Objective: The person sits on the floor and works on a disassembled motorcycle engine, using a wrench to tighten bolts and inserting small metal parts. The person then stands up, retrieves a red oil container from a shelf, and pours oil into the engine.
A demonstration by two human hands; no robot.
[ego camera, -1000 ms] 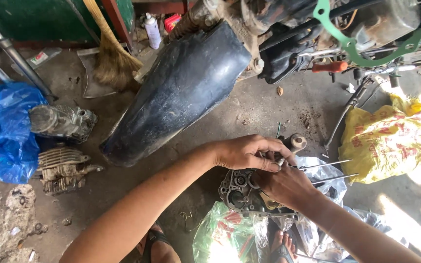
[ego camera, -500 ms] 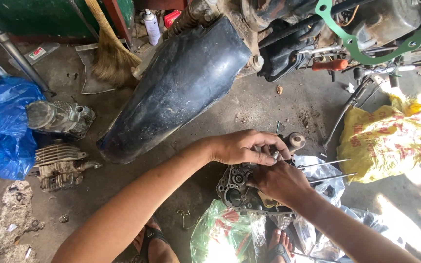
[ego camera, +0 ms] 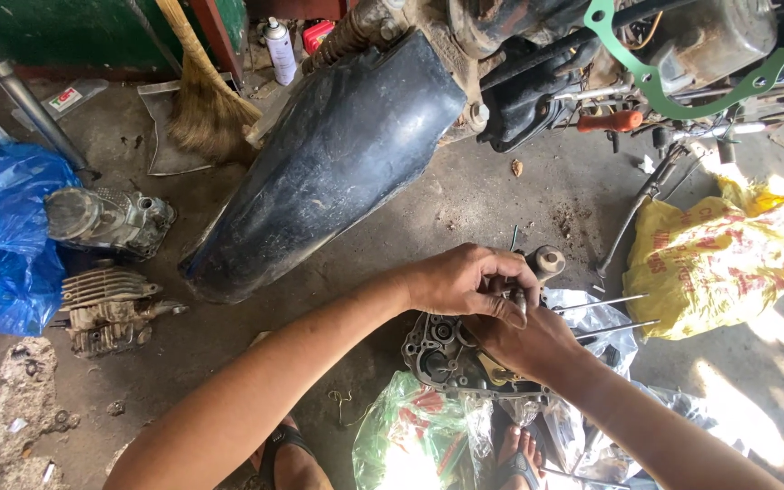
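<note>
A grey metal engine case [ego camera: 437,358] with round openings lies on clear plastic between my feet. My left hand [ego camera: 465,279] reaches over it from the left, fingers pinched on a small metal part [ego camera: 519,299] at the case's top edge. My right hand [ego camera: 524,345] sits just below, fingers curled against the same spot on the case. Two long thin studs [ego camera: 605,313] stick out to the right of my hands, and a round metal cap [ego camera: 549,261] stands just behind them.
A black motorcycle fender [ego camera: 338,163] lies tilted across the concrete floor. Engine cylinder parts [ego camera: 106,263] and a blue bag [ego camera: 2,236] sit at left, a yellow bag [ego camera: 719,259] at right. Broom [ego camera: 201,100], spray can [ego camera: 279,50] and green gasket [ego camera: 673,91] at the back.
My hands stay on the engine case and shift only slightly. The view has drifted a little to the left.
</note>
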